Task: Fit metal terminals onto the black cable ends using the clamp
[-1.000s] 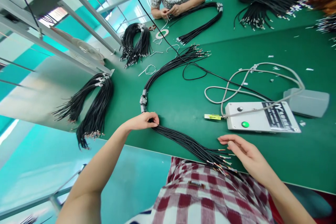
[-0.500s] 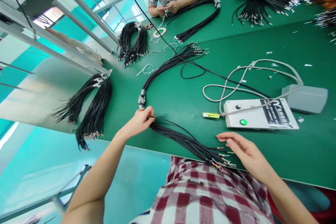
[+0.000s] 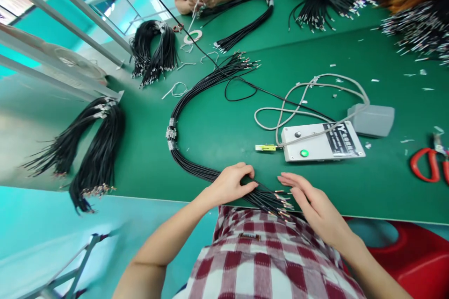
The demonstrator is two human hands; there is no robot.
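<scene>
At the near edge of the green table [image 3: 217, 135], the left hand [image 3: 229, 183] pinches the black wire bundle [image 3: 196, 168] close to its terminal ends, while the right hand [image 3: 312, 203] lies open, fingers straight, beside those ends, below the white control box [image 3: 321, 142].

One camera is sitting on the person's head, looking forward and down at the green table [image 3: 224, 135] from close up, showing hands below.
</scene>
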